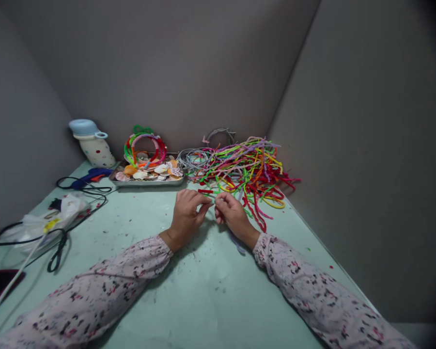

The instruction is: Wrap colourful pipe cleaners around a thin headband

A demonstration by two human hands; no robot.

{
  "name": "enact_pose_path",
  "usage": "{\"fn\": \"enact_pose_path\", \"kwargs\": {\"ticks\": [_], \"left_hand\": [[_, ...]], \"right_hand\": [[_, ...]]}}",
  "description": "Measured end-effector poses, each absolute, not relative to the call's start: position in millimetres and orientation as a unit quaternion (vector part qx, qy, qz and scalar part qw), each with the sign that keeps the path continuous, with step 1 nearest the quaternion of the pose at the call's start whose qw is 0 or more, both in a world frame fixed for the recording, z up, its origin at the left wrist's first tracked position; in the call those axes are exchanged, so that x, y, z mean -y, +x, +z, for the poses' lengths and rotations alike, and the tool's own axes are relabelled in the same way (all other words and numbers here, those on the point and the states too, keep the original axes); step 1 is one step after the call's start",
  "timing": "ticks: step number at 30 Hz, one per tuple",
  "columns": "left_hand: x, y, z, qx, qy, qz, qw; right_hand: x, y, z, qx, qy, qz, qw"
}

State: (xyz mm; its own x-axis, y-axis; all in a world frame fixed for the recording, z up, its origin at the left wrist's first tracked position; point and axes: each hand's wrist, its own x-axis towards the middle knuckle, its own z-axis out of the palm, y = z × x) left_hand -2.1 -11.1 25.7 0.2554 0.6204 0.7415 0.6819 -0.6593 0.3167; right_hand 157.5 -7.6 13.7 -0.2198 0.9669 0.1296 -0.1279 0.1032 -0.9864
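A thin piece (pixel 213 201), too small to make out, is pinched between my left hand (pixel 189 213) and right hand (pixel 236 218), not joined to the wrapped rings (pixel 162 151) beyond my left. Beyond my right, fuzzy strands (pixel 254 160) lie loose.

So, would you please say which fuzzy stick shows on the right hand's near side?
The lavender one, nearer the camera than the right hand; the multicoloured heap lies beyond.
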Motion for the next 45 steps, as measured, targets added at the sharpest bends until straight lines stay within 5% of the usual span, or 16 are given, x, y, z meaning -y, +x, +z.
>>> {"fn": "enact_pose_path", "kwargs": {"ticks": [36, 39, 45], "left_hand": [[13.8, 1.0, 28.7, 0.469, -0.725, -0.504, 0.010], [15.5, 1.6, 28.6, 0.475, -0.709, -0.516, -0.069], [8.8, 2.7, 22.9, 0.426, -0.649, -0.449, -0.442]], "right_hand": [[5.7, 159.0, 12.1, 0.538, -0.385, 0.531, 0.530], [4.8, 159.4, 10.0, 0.543, -0.379, 0.500, 0.559], [6.0, 158.8, 7.5, 0.566, -0.384, 0.456, 0.569]]}}
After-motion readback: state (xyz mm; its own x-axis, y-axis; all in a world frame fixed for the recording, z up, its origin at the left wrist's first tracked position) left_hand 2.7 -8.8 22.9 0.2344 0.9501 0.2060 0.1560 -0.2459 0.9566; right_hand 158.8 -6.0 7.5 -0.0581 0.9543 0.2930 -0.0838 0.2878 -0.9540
